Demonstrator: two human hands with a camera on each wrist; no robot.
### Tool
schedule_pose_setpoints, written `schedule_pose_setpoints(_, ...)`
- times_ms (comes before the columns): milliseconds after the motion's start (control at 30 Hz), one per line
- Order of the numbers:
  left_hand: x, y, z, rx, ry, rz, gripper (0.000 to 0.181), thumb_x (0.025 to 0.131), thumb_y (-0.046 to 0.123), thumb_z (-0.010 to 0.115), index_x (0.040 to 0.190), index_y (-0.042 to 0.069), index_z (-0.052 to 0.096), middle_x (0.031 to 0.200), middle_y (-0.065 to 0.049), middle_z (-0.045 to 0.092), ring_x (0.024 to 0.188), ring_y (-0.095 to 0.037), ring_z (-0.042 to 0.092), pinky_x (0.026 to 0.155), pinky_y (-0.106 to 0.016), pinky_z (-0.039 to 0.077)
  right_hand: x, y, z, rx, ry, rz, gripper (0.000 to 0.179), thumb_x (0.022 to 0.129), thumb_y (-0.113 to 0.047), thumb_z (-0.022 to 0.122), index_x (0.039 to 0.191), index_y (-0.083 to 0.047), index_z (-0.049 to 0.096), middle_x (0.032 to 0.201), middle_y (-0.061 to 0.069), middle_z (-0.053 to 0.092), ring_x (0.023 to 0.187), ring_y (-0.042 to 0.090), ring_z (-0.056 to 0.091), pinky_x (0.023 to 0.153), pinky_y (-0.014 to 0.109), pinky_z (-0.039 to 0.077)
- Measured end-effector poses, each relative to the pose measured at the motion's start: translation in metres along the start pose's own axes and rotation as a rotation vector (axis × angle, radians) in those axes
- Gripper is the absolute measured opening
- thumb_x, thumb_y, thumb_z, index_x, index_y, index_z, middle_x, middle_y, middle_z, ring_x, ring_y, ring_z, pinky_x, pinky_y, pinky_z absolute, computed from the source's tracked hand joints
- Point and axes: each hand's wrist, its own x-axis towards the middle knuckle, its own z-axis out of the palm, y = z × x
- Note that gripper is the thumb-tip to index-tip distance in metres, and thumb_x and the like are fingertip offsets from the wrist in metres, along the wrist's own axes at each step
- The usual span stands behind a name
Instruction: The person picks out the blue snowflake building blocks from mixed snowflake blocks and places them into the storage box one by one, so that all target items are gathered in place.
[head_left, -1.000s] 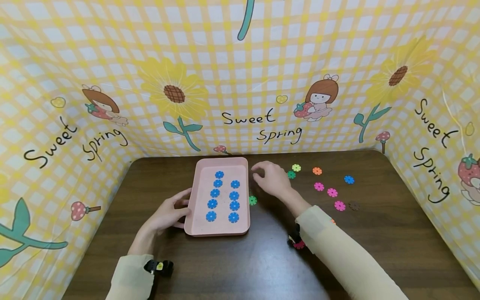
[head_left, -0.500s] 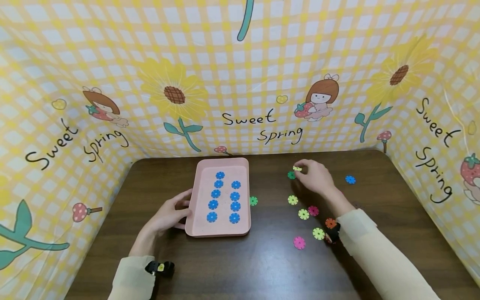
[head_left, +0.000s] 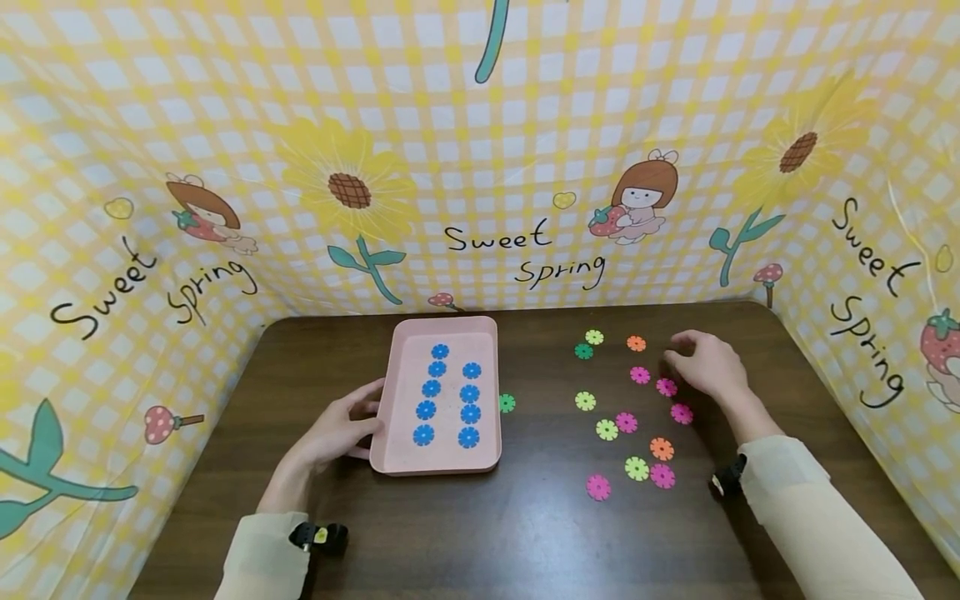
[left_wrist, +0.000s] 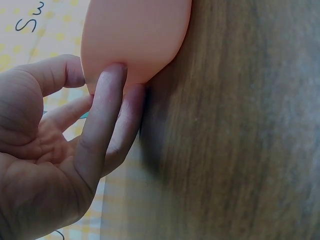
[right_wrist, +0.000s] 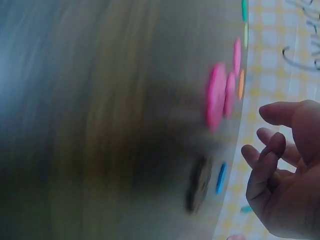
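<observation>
My left hand holds the left side of a pink tray; in the left wrist view, fingers touch its rim and outer wall. In the tray lie two columns of blue snowflake discs. My right hand hovers over the table's right side, fingers loosely bent and holding nothing. From the head it hides a blue disc and a dark brown disc, both visible in the right wrist view and apart from the fingertips. Pink discs lie just left of this hand.
Loose green, yellow, orange and pink discs are scattered right of the tray. One green disc lies against the tray's right wall. A patterned cloth surrounds the dark wooden table at the back and sides.
My right hand has moved from beside the tray across to the right, passing over the yellow and orange discs. The left hand has stayed at the tray.
</observation>
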Motion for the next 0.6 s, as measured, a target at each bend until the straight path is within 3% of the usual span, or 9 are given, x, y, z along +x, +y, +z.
schedule_pose_setpoints(267,0.000,0.001,0.001,0.003,-0.013,0.012,0.072,0.100,0.005,0.061,0.165,0.016,0.031,0.146,-0.030,0.045,0.103,-0.033,0.068,0.071,-0.048,0.063,-0.007,0.030,-0.016,-0.033,-0.049,0.044,0.065,0.100,-0.046,0.065,0.141,0.004,0.055,0.136,0.035,0.056,0.118,0.053,0.055,0.092,0.066,0.047)
schedule_pose_setpoints(600,0.001,0.000,0.001,0.011,-0.010,0.011,0.073,0.100,0.005,0.062,0.165,0.015,0.029,0.147,-0.031,0.045,0.104,-0.034,0.067,0.070,-0.049,0.063,-0.008,0.044,-0.023,-0.042,-0.076,0.031,0.063,0.100,-0.044,0.067,0.136,0.007,0.058,0.131,0.033,0.060,0.117,0.053,0.056,0.094,0.066,0.046)
